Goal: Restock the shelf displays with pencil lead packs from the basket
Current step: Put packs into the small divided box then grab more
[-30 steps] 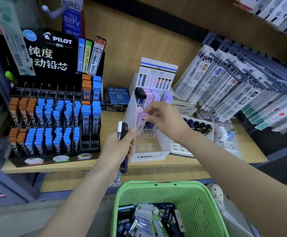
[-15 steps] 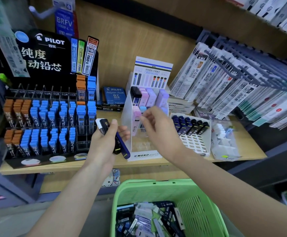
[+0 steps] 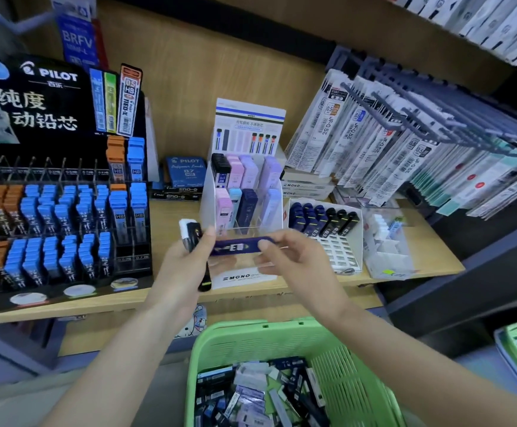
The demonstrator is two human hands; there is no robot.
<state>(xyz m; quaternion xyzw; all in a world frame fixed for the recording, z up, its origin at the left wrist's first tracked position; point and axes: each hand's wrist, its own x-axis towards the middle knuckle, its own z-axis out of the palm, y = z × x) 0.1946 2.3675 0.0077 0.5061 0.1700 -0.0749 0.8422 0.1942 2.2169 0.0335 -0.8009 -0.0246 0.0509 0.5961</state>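
Head view of a wooden shelf [image 3: 171, 217]. Centre: a white tiered display stand [image 3: 241, 277] lettered "MONO" on its front lip. It holds upright black, pink, lilac, pale blue and navy lead cases, and one black case reads "0.5 HB".

Directly in front of the stand, a navy lead pack [image 3: 238, 246] is held level between both hands, hiding part of the stand's clear front wall. The left hand [image 3: 180, 266] pins the pack's left end under the thumb. Its curled fingers also grip a white-capped black pack [image 3: 189, 232] and a green-tipped black pack [image 3: 204, 282]. The right hand [image 3: 294, 260] pinches the pack's right end between thumb and fingers.

- **Left of the stand:** a black "PILOT" rack [image 3: 35, 97] of blue and orange cases marked "HB"; its header carries a "0.5 HB NEO-X" sample.
- **Behind-left of the stand:** a blue box [image 3: 185, 172] reading "PILOT 0.7 HB", on boxes marked "ENO-G".
- **Right of the stand:** a white tray [image 3: 337, 251] of navy and black packs, then hanging refills [image 3: 358, 127] marked "JF-0.5".
- **Below the stand:** a green basket [image 3: 251, 329] of loose packs [image 3: 251, 396].
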